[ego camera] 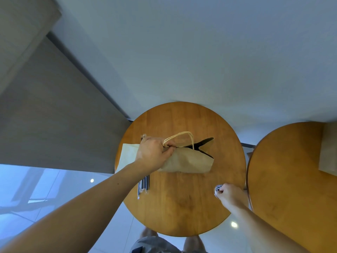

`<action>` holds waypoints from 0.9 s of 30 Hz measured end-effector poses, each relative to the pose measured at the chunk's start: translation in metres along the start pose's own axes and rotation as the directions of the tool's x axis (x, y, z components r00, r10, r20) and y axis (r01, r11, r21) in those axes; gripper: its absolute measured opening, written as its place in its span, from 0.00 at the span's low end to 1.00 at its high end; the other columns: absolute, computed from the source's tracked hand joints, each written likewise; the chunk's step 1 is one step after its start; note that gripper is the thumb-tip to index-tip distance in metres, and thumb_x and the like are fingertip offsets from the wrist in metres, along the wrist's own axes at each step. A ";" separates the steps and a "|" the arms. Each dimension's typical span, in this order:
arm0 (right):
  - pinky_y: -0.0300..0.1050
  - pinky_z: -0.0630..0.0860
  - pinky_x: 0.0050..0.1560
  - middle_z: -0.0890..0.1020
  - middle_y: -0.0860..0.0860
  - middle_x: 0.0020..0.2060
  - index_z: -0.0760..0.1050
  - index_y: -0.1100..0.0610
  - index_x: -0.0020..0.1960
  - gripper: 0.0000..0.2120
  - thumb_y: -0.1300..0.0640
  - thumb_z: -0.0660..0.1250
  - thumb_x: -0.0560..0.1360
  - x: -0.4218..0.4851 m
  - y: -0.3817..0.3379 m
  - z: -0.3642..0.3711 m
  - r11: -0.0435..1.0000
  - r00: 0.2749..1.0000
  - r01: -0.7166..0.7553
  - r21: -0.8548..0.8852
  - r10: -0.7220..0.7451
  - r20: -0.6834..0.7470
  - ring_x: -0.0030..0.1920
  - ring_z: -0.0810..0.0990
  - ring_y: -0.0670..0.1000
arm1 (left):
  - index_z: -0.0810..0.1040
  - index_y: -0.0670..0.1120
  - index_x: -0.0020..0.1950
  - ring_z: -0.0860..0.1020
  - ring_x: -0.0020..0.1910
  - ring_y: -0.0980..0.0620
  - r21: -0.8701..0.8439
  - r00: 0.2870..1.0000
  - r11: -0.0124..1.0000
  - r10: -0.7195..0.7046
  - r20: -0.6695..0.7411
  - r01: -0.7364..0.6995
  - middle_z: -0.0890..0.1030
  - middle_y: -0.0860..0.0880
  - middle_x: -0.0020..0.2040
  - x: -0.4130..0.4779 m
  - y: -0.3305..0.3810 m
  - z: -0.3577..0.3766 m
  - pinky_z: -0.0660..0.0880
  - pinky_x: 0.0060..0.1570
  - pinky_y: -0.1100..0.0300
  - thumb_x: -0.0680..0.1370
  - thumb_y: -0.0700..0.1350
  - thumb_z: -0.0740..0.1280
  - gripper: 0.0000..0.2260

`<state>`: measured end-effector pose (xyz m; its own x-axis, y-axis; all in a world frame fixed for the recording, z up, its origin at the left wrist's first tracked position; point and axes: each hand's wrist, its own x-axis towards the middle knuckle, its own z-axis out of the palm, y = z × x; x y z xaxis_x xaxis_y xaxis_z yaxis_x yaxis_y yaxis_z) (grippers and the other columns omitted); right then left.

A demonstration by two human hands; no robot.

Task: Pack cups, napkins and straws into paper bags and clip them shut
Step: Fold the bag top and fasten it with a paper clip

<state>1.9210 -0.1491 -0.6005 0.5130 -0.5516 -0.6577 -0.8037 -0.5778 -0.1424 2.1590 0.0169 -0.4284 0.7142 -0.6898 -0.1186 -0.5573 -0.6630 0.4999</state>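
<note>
**Asker:** What is in front of the person?

**Describer:** A round, honey-coloured wooden surface (pixel 182 207), seen from above. A crumpled brown paper bag (pixel 189 161) with twisted paper handles sits at its middle, towards the far side.

**Asker:** Is the bag closed?

**Describer:** Partly. The left hand (pixel 153 154) reaches in from the left. Its grip pinches the bag's top edges together just beside the handles. At the bag's right end the mouth gapes in a dark V.

**Asker:** And the other hand?

**Describer:** The right hand (pixel 229 195) is near the surface's right edge, well apart from the bag. Its grip is curled round a small silvery metal clip (pixel 218 189), which shows at the fingertips.

**Asker:** Anything else there?

**Describer:** A bundle of dark straws (pixel 144 185) in clear wrappers lies at the left edge, partly under the left forearm. A pale, flat sheet of paper (pixel 127 156) lies beyond the left wrist. I cannot tell whether it is a napkin or another bag. A second round wooden surface (pixel 291 179) stands just to the right. A brown paper shape (pixel 328 148) sits at its far edge, cut off by the frame.
</note>
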 end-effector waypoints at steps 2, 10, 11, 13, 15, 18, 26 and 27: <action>0.39 0.65 0.27 0.80 0.45 0.32 0.79 0.53 0.39 0.10 0.52 0.64 0.77 0.001 -0.002 0.000 1.000 1.000 -0.012 -0.012 0.013 0.017 0.33 0.79 0.45 | 0.66 0.65 0.33 0.69 0.33 0.60 0.004 1.000 1.000 0.000 0.009 0.000 0.69 0.64 0.30 -0.001 0.000 0.000 0.59 0.60 0.62 0.79 0.46 0.68 0.20; 0.40 0.65 0.29 0.79 0.42 0.38 0.78 0.48 0.50 0.07 0.48 0.63 0.77 -0.006 -0.003 -0.008 1.000 0.999 -0.004 0.022 0.005 -0.051 0.38 0.77 0.45 | 0.66 0.63 0.32 0.68 0.29 0.64 0.003 1.000 1.000 0.025 -0.009 -0.025 0.67 0.65 0.27 0.002 -0.001 0.002 0.65 0.60 0.57 0.78 0.45 0.69 0.20; 0.40 0.66 0.29 0.79 0.43 0.38 0.78 0.49 0.49 0.07 0.49 0.63 0.77 -0.006 -0.002 -0.009 0.999 0.999 -0.010 0.031 0.012 -0.049 0.38 0.77 0.46 | 0.65 0.63 0.30 0.68 0.28 0.64 -0.004 0.999 1.000 0.028 -0.021 -0.029 0.66 0.65 0.27 0.002 -0.001 0.002 0.67 0.59 0.55 0.78 0.45 0.69 0.22; 0.41 0.67 0.29 0.80 0.45 0.36 0.78 0.52 0.45 0.07 0.51 0.63 0.75 -0.008 -0.002 -0.013 0.999 0.999 -0.017 0.050 0.019 -0.034 0.37 0.79 0.47 | 0.62 0.64 0.29 0.67 0.28 0.63 -0.014 0.999 0.999 0.033 -0.039 -0.033 0.66 0.64 0.26 0.002 -0.002 0.002 0.69 0.57 0.53 0.77 0.44 0.70 0.25; 0.43 0.67 0.29 0.81 0.49 0.34 0.78 0.55 0.42 0.07 0.54 0.63 0.74 -0.011 -0.002 -0.017 0.996 1.000 -0.011 0.084 0.013 -0.018 0.36 0.80 0.49 | 0.62 0.63 0.29 0.68 0.29 0.60 -0.001 1.000 1.000 0.020 -0.019 -0.020 0.67 0.63 0.26 0.003 -0.003 0.003 0.68 0.59 0.53 0.78 0.46 0.69 0.23; 0.46 0.75 0.36 0.82 0.50 0.37 0.78 0.57 0.44 0.05 0.56 0.65 0.74 -0.019 -0.002 -0.021 0.981 1.000 -0.001 0.196 0.006 -0.029 0.39 0.81 0.49 | 0.63 0.61 0.29 0.69 0.30 0.58 0.012 1.000 1.000 0.003 -0.004 -0.003 0.68 0.61 0.26 0.004 -0.006 0.005 0.65 0.60 0.56 0.78 0.48 0.68 0.21; 0.30 0.73 0.41 0.78 0.39 0.43 0.74 0.43 0.57 0.11 0.54 0.69 0.78 -0.041 -0.026 -0.053 0.846 0.968 0.248 0.472 -0.193 -0.162 0.45 0.80 0.42 | 0.64 0.57 0.29 0.70 0.31 0.55 0.099 0.998 0.995 -0.023 0.064 0.016 0.69 0.58 0.27 0.009 -0.007 0.004 0.65 0.55 0.59 0.78 0.51 0.66 0.19; 0.29 0.73 0.40 0.79 0.37 0.41 0.76 0.42 0.56 0.09 0.53 0.69 0.78 -0.042 -0.034 -0.060 0.826 0.957 0.284 0.486 -0.214 -0.197 0.43 0.80 0.41 | 0.66 0.57 0.30 0.71 0.32 0.55 0.094 0.996 0.995 -0.035 0.079 0.027 0.71 0.58 0.28 0.009 -0.007 0.003 0.66 0.55 0.59 0.79 0.51 0.66 0.18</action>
<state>1.9449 -0.1425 -0.5232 0.7219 -0.5227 -0.4536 -0.6648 -0.3416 -0.6643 2.1686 0.0145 -0.4354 0.6974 -0.6871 -0.2037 -0.5748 -0.7060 0.4138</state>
